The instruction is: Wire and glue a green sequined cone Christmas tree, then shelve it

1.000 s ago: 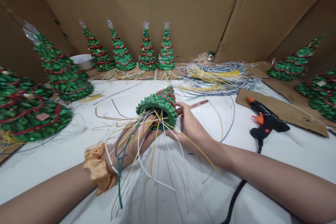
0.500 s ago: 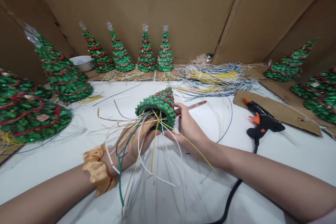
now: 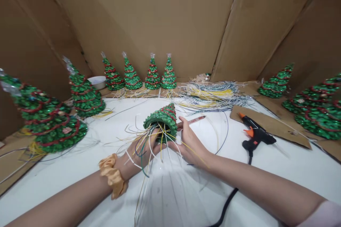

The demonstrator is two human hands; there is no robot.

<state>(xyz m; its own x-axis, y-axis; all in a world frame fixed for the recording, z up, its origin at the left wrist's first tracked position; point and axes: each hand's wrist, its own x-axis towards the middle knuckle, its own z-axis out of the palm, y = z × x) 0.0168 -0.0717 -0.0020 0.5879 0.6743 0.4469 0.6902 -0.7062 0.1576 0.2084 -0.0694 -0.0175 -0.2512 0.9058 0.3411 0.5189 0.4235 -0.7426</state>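
A small green Christmas tree with red garland is tilted so its hollow base faces me. White, yellow, green and blue wires spill out of the opening. My left hand, with an orange scrunchie at the wrist, grips the tree at the lower left of the base; its fingers are partly hidden by the wires and the hollow. Closed on the right side of the tree is my right hand. A reddish-brown pen-like stick shows behind that hand; I cannot tell whether the fingers touch it.
Decorated trees stand at the left, along the back and at the right. A wire bundle lies at the back. A black and orange glue gun rests partly on a cardboard piece. A white bowl sits behind.
The view has tilted up, so the table things appear lower and smaller. Both hands keep hold of the tree, and the wires hanging in front of my left hand have shifted a little.
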